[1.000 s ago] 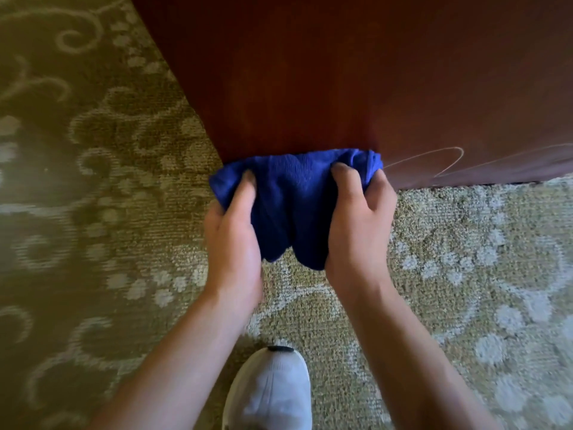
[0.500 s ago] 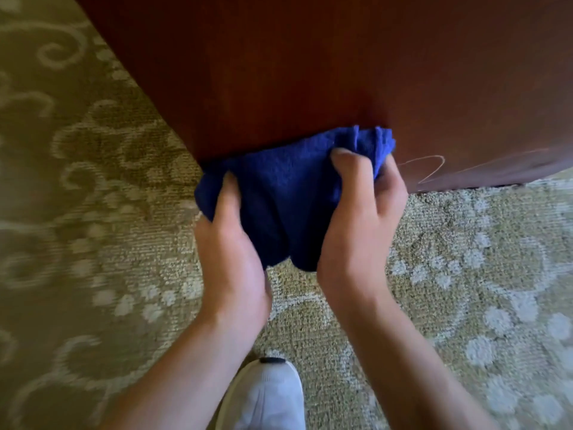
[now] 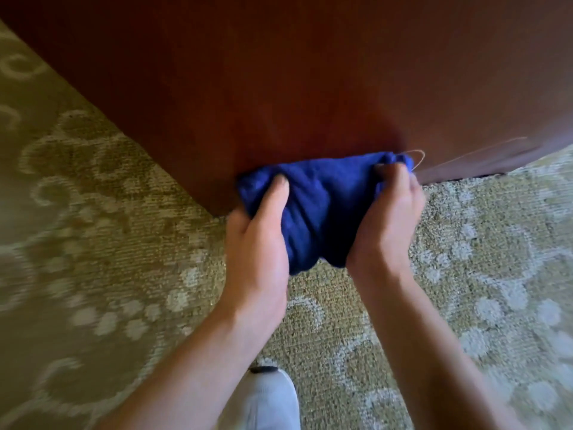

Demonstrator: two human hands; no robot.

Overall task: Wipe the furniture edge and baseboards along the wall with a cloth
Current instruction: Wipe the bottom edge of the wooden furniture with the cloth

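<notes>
Blue cloth sat bunched between both hands, pressed against the lower edge of the dark red-brown furniture just above the carpet. I read the left hand as gripping the cloth's left end, thumb lying over the top of the fabric and fingers hidden beneath it. The right hand gripped the right end, thumb curled over the bunched corner. Each grip was closed on the cloth, so neither hand was free.

Holding it at both ends made sense to me: the span between the grips was stretched along the wood, so more fabric met the edge at once, and the loose fold hanging below the grips stayed off the wood. The left grip sat close to the furniture's corner, which suggested this pass covered the stretch from the corner rightward. I judged the wiping to be in progress rather than finished; the edge to the right of the right grip ran on toward the frame's side.

Just right of the right grip a thin pale looping line showed on the wood; I could not tell whether it was a thread or a scratch. Below both grips a white shoe stood on the carpet. No containers were in sight, and no baseboard was visible here.
</notes>
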